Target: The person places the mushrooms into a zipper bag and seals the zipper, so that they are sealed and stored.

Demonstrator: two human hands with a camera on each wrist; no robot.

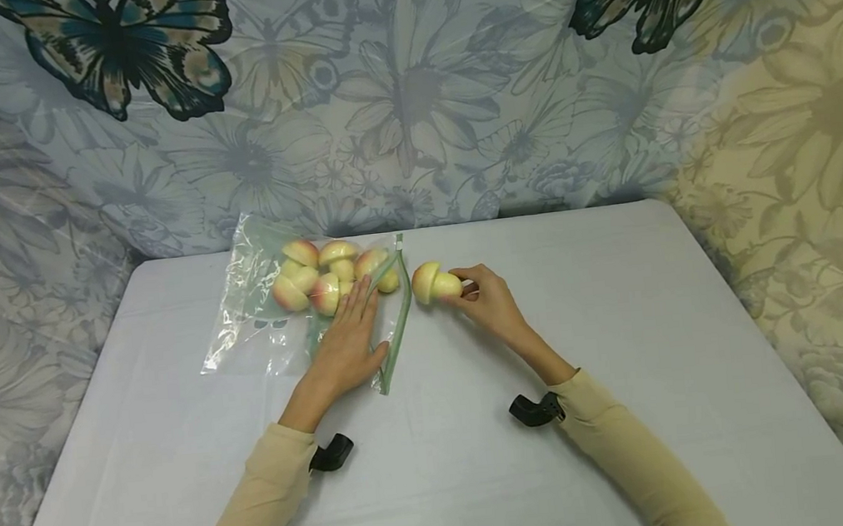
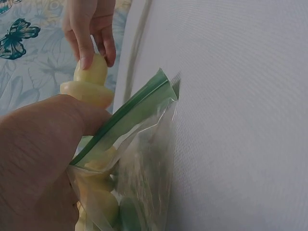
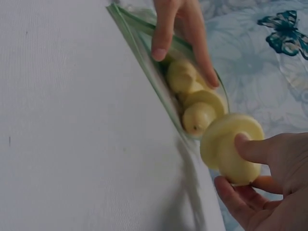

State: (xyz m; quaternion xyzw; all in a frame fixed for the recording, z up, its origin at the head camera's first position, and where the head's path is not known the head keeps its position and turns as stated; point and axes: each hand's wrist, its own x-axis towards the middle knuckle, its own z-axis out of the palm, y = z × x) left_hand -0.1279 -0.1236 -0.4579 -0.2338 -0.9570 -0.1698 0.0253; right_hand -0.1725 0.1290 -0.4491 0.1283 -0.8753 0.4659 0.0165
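My right hand (image 1: 491, 300) pinches a yellow toy mushroom with a reddish cap (image 1: 427, 282) by its stem, thumb on one side and fingers on the other. The cap points left, toward the mouth of a clear zip bag (image 1: 401, 332) with a green seal strip. Several similar mushrooms (image 1: 300, 253) lie inside the bag. Across the bag near its mouth rests my left hand (image 1: 349, 340), fingers extended and thumb spread. In the right wrist view the bag's mouth gapes, with the held mushroom (image 3: 233, 149) right at its edge.
A white cloth-covered table (image 1: 454, 461) lies under everything. Behind it hangs a backdrop printed with flowers and butterflies (image 1: 406, 89). A black wrist camera mount sits at each sleeve, the left mount (image 1: 331, 453) and the right mount (image 1: 536, 410).
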